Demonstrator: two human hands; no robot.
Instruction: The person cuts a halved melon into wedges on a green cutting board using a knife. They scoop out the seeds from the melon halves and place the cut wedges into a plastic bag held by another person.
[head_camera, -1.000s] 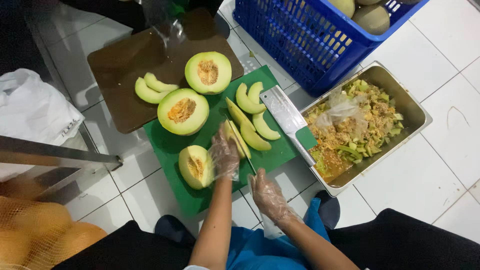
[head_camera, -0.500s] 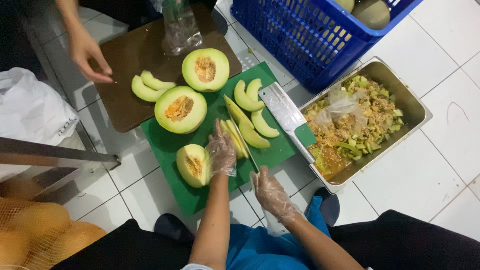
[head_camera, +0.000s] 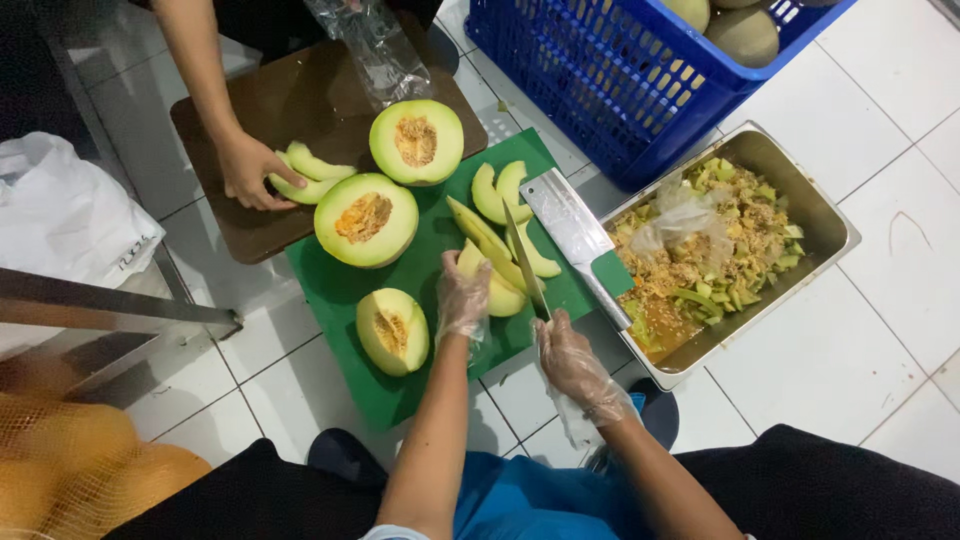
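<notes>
My left hand (head_camera: 463, 300), in a thin clear glove, pressed down on the melon wedge (head_camera: 492, 285) at the middle of the green cutting board (head_camera: 340, 290), fingers closed over its near end. My right hand (head_camera: 570, 362), gloved too, gripped the handle of the knife (head_camera: 527, 262), its blade pointing to twelve o'clock and set against the wedge.

By my reckoning the job was about half done: several slices (head_camera: 505, 192) already lay cut at one o'clock of the wedge, while two seeded halves (head_camera: 367, 220) at ten and eleven o'clock and a smaller piece (head_camera: 392, 330) at eight o'clock were still whole. A cleaver (head_camera: 572, 232) lay idle at three o'clock, beside the steel tray (head_camera: 830, 225) of peelings.

Another person's hand (head_camera: 248, 170) touched slices on the brown board (head_camera: 300, 100). The knife's edge under the wedge was hidden, and the blue crate (head_camera: 600, 70) was cut off at the top.
</notes>
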